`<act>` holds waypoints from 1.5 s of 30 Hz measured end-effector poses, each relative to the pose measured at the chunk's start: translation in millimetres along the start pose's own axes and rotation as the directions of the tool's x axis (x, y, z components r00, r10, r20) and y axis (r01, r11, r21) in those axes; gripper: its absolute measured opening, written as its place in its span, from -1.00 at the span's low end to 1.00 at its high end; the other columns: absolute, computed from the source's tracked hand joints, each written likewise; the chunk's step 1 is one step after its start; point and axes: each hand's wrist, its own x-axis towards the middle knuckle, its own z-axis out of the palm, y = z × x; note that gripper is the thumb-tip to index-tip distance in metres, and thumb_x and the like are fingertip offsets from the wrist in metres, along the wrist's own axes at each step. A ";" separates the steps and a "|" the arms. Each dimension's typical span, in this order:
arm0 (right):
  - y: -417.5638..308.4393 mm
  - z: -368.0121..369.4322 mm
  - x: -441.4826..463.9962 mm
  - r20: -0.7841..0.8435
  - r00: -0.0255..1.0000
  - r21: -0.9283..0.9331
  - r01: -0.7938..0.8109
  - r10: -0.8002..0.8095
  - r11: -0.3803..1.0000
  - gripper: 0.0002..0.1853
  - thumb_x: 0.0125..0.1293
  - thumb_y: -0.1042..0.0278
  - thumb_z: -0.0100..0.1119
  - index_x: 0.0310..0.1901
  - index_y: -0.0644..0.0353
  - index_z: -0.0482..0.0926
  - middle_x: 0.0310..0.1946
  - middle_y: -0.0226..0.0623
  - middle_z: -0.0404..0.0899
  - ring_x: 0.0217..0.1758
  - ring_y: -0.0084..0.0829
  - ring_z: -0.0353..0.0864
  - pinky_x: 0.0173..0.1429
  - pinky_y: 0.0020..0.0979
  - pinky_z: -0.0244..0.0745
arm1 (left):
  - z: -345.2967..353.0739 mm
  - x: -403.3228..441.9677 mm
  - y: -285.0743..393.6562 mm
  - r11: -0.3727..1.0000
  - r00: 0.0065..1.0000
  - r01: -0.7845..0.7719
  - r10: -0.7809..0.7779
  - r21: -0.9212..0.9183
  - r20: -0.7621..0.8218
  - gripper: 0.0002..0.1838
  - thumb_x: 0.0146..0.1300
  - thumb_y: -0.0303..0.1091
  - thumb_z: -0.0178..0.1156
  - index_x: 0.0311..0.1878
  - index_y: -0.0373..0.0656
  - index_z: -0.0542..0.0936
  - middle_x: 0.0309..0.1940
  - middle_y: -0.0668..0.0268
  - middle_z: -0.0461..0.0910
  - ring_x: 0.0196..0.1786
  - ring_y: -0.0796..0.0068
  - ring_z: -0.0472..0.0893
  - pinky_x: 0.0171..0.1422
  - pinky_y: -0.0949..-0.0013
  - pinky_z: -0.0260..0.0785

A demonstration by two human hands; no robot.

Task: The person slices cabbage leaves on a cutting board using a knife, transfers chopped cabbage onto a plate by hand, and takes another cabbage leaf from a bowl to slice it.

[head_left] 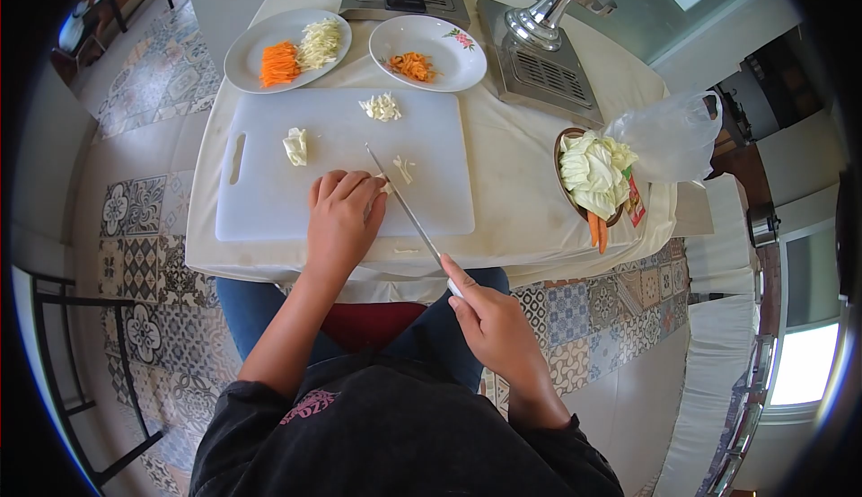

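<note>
My right hand is wrapped round the white handle of a kitchen knife, its blade slanting up and left over the white cutting board. My left hand has its fingers curled down on a small pale cabbage piece, mostly hidden by the fingertips, right beside the blade. A few thin cabbage shreds lie just right of the knife. Farther back on the board are a pile of cut cabbage and a folded cabbage chunk.
Behind the board, one plate holds carrot and cabbage strips; a flowered plate holds orange shreds. To the right stand a brown bowl with cabbage and carrots, and a plastic bag. Metal stoves occupy the tablecloth's far side.
</note>
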 end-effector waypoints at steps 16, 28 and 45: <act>-10.5 1.3 -11.8 0.082 0.994 -0.010 -0.072 0.073 0.997 -0.34 0.47 0.42 0.11 0.58 0.06 0.21 -0.51 -0.01 0.58 -0.43 0.03 0.62 -0.24 0.01 0.53 | 3.9 0.3 -0.8 1.000 0.998 0.009 -0.010 -0.012 -0.063 -0.83 0.15 -0.42 0.44 -0.17 -0.13 0.77 -0.18 0.37 0.74 0.02 0.22 0.61 0.25 0.14 0.36; -0.3 26.3 23.2 0.071 0.997 -0.203 -0.028 0.043 0.979 -0.32 0.47 0.40 0.11 0.59 0.00 0.21 -0.54 -0.01 0.52 -0.49 0.02 0.59 -0.33 -0.01 0.54 | 4.5 -0.6 -0.9 0.999 0.998 0.032 -0.033 -0.006 -0.049 -0.82 0.14 -0.42 0.45 -0.16 -0.13 0.76 -0.17 0.37 0.72 0.04 0.23 0.61 0.25 0.14 0.35; -0.4 -7.7 -3.7 0.013 0.998 -0.325 -0.061 0.069 0.944 -0.36 0.42 0.33 0.21 0.50 -0.35 0.39 -0.54 -0.28 0.42 -0.50 -0.16 0.55 -0.36 -0.11 0.51 | 3.0 -0.4 -0.9 0.999 0.998 0.040 -0.040 -0.011 -0.038 -0.81 0.17 -0.43 0.40 -0.14 -0.11 0.69 -0.17 0.32 0.70 0.06 0.17 0.60 0.26 0.10 0.34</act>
